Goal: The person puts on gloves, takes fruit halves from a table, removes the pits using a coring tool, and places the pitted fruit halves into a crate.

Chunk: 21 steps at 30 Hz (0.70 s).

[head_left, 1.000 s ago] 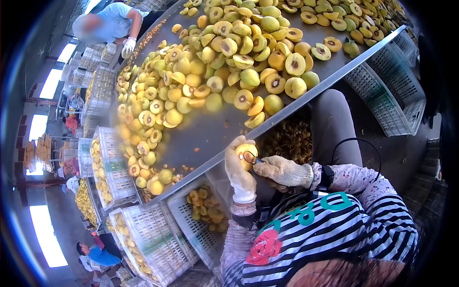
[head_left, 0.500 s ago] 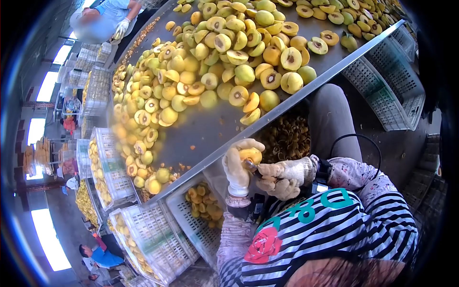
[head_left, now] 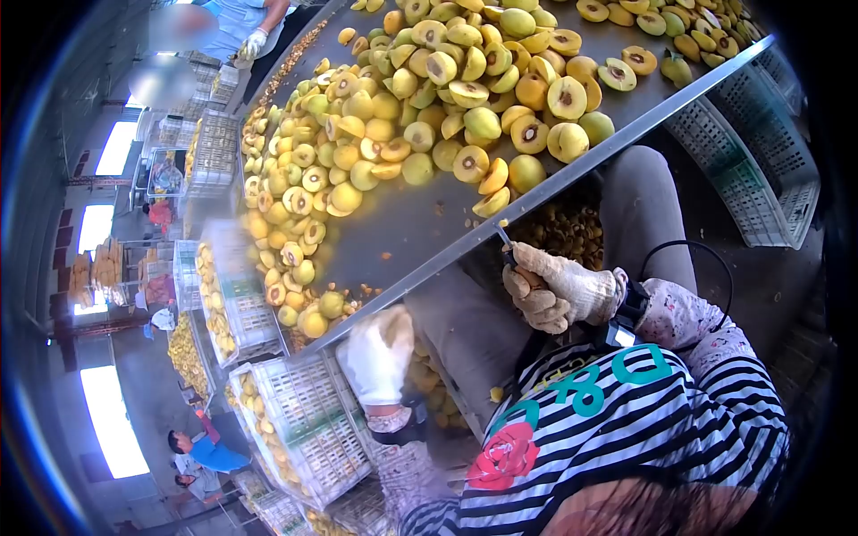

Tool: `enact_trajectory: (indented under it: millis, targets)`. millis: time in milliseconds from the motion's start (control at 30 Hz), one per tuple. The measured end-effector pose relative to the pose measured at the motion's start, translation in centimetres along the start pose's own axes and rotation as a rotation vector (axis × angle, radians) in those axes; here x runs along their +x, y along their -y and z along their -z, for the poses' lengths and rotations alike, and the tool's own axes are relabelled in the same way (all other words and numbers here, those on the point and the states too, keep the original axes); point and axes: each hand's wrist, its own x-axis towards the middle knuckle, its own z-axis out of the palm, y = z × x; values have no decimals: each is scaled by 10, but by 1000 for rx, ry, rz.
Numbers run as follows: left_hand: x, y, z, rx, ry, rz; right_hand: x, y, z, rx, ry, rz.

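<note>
My right hand (head_left: 563, 286), in a stained work glove, is closed round the dark handle of a small pitting tool (head_left: 506, 241). The tool's thin metal shaft points up toward the table edge, with a yellow bit at its tip. Out to the left, my gloved left hand (head_left: 377, 355) is smeared by motion, and its fingers do not show clearly. It hangs beside a crate of fruit halves (head_left: 433, 384), partly covering it. On the metal table (head_left: 402, 223) lies a big heap of halved yellow-green fruit (head_left: 438, 98), many with brown pit hollows.
Below the table edge (head_left: 554, 189) lies a pile of brown scraps (head_left: 572, 230). A white crate full of fruit (head_left: 308, 429) stands at lower left, and crates (head_left: 742, 170) stand at right. A gloved co-worker (head_left: 241, 31) is across the table; another person in blue (head_left: 214, 454) is farther off.
My left hand has moved from the fruit half at the tool down and left to the crate. My right hand has moved slightly up and right, still gripping the tool. The view has shifted.
</note>
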Motion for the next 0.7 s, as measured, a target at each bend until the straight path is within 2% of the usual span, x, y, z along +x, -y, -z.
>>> enact_trajectory:
  millis: [33, 100, 133, 167, 200, 233, 267, 333, 367, 433, 533, 567, 633, 700]
  targets:
    - [2, 9, 11, 388, -31, -194, 0, 0, -3, -57, -28, 39]
    - [8, -3, 8, -101, -191, 4, -1, 0, -7, -171, -90, 125]
    - [21, -31, 5, -261, -166, 71, -3, 2, -14, -223, -126, 146]
    - [35, -41, -6, -208, -141, -23, -3, 2, -12, -188, -130, 179]
    - [51, -51, -23, -26, -126, -104, -2, -1, -8, -153, -134, 215]
    - [66, -53, -44, 19, -87, -160, -4, 0, -8, -144, -181, 221]
    - [83, -67, -63, 97, -60, -91, -5, 1, -8, -136, -229, 227]
    - [121, -69, -98, 293, 225, 85, -12, 9, -17, -197, -362, 242]
    - [134, -72, -112, 242, 292, 104, -16, 14, -24, -264, -450, 249]
    - [147, -81, -142, 141, 299, 68, -22, 21, -25, -295, -465, 243]
    - [150, -69, -164, -499, 286, 158, -25, 21, -21, -299, -448, 262]
    - [150, -65, -167, -781, 189, 156, -25, 23, -21, -337, -439, 237]
    - [134, -92, -136, -999, 74, 158, -25, 27, -23, -420, -410, 176]
    - [109, -106, -117, -1067, -11, 92, -24, 25, -24, -470, -342, 135]
